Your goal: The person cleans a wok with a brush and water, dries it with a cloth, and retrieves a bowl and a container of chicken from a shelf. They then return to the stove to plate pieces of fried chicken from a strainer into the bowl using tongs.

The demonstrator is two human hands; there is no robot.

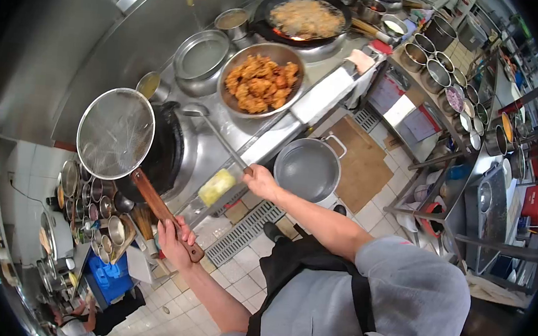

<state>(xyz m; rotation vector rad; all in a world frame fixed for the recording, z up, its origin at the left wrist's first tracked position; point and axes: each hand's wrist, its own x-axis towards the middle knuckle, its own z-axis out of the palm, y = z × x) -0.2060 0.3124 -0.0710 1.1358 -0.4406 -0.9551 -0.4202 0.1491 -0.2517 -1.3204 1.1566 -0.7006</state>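
My left hand (pixel 176 241) is wrapped round the wooden handle of a large mesh strainer (pixel 115 133). The strainer's round mesh is raised over the left part of the stove, partly covering a dark wok (pixel 169 155). In my right hand (pixel 261 182) is the end of a long metal ladle (pixel 221 138), its bowl lying near the wok's right side. A yellow-green sponge or cloth (pixel 217 187) is on the counter edge, just left of my right hand. Behind the ladle stands a metal bowl (pixel 225 93) with fried, orange-brown pieces (pixel 259 85).
A second wok (pixel 307 18) of bubbling food is at the back. Metal pots (pixel 203 57) line the stove. A wide grey pan (pixel 308 169) stands on the floor beside cardboard (pixel 359 165). Shelving (pixel 447 205) is at right; another person (pixel 83 320) is at lower left.
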